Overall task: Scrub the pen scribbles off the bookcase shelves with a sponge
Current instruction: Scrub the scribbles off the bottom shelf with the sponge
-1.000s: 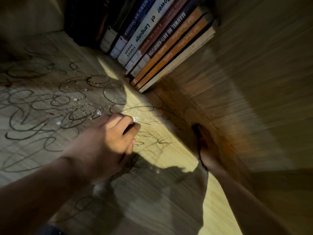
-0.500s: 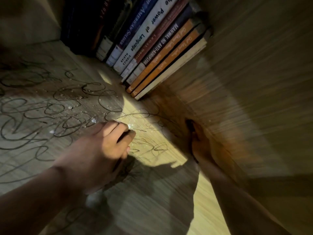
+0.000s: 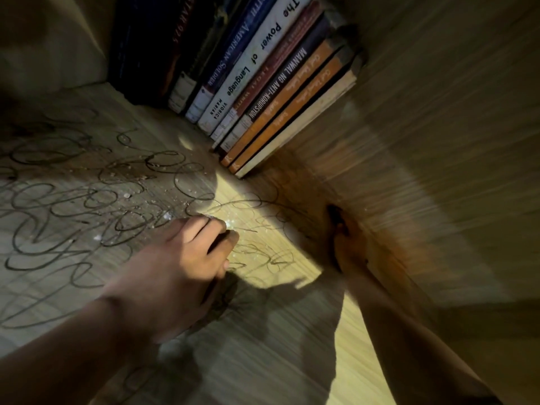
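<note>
Shelf board (image 3: 359, 340) fills frame, pen scribbles (image 3: 73, 206) dense from 8 to 10 o'clock, thinner at centre. Books (image 3: 263, 92) wall off 12 o'clock; open room toward 6. Left hand (image 3: 181, 267) curled, pressing down at centre, likely gripping sponge, hidden beneath. Right hand (image 3: 350, 247) braced against side panel at 3 o'clock; grip unreadable in shadow.

Head view, close, tilted down into shelf (image 3: 359, 331) corner
</note>
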`<state>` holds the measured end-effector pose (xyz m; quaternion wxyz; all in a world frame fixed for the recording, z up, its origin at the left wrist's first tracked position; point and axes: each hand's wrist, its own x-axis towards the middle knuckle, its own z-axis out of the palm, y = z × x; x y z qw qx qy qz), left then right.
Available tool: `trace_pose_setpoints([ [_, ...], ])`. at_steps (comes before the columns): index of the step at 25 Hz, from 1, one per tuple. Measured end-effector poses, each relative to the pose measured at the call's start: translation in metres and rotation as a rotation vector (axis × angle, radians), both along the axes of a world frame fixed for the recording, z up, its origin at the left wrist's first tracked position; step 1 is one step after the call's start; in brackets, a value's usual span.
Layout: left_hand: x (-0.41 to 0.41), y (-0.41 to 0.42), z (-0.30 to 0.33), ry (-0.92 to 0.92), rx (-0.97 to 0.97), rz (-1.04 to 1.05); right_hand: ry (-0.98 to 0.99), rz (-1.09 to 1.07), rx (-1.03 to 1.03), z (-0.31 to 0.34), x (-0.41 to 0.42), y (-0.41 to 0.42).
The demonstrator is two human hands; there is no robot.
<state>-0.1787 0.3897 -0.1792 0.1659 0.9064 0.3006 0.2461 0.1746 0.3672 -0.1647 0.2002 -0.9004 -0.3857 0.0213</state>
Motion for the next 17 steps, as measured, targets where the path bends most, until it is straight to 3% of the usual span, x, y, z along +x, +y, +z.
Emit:
trace_pose_setpoints([
  [3,0.001,-0.001,0.002,-0.014,-0.001,-0.007,0.117,-0.155,0.001,-0.014,0.001,0.058],
  [4,0.001,0.0,0.001,-0.013,-0.002,-0.008,0.07,-0.152,-0.015,-0.011,-0.015,0.077],
  [6,0.001,0.0,0.0,-0.016,0.003,0.002,-0.044,0.053,-0.011,-0.012,-0.045,0.093],
  [9,0.0,0.0,0.001,-0.028,0.021,0.012,0.075,0.393,0.061,0.002,-0.032,0.043],
  [12,0.004,0.0,0.0,-0.018,0.077,0.014,0.066,0.186,0.017,0.0,0.022,-0.018],
  [15,0.004,0.0,-0.001,-0.016,0.068,0.019,0.095,-0.153,0.054,-0.01,0.027,0.026],
  [17,0.003,0.0,-0.001,-0.03,0.07,0.019,0.011,-0.032,0.002,-0.011,-0.009,0.042],
])
